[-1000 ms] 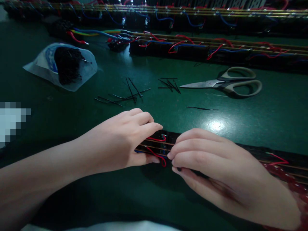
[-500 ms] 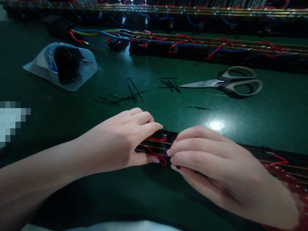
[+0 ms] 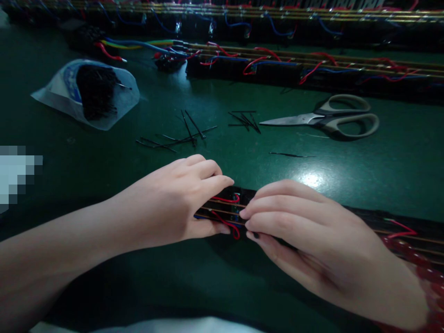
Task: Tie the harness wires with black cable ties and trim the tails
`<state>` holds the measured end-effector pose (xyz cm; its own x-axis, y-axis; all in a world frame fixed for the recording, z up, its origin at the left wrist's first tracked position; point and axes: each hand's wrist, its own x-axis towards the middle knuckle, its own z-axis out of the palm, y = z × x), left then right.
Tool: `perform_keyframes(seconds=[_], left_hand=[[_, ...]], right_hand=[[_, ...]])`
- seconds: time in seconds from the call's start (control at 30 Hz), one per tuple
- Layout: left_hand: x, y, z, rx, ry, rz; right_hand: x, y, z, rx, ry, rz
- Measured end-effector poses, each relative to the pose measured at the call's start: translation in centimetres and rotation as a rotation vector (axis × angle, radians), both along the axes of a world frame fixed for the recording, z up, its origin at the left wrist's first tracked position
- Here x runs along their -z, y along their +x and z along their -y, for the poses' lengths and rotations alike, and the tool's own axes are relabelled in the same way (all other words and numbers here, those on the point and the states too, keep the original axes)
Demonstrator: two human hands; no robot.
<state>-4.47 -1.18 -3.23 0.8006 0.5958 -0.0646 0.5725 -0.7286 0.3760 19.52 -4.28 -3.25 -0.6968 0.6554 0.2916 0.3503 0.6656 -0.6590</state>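
A long black strip [image 3: 367, 217] with copper-coloured rods and red and blue wires lies across the front of the table. My left hand [image 3: 180, 199] is closed round its left part, thumb on the near edge and fingers over the far edge. Close to the right, my right hand [image 3: 305, 231] has its fingers bent over the same strip. A small dark piece shows between its thumb and fingers; the rest of it is hidden. Between the hands a red wire loop [image 3: 236, 232] sticks out at the strip's near side.
Scissors [image 3: 312, 120] lie closed behind the hands, beside short black ties [image 3: 245, 121]. More black ties [image 3: 189, 134] are scattered left of these. A plastic bag [image 3: 121, 99] of black ties lies at the left. Wired strips [image 3: 277, 64] run along the back.
The view has shifted very slightly. My right hand's fingers have moved a little, and the dark piece at its thumb shows more. My left hand keeps its hold.
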Motion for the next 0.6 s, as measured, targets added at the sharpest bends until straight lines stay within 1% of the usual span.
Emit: perform_keyframes(seconds=[0.6], left_hand=[[-0.15, 0.02, -0.06, -0.002, -0.012, -0.005]], right_hand=[[0.08, 0.0, 0.04, -0.024, 0.033, -0.01]])
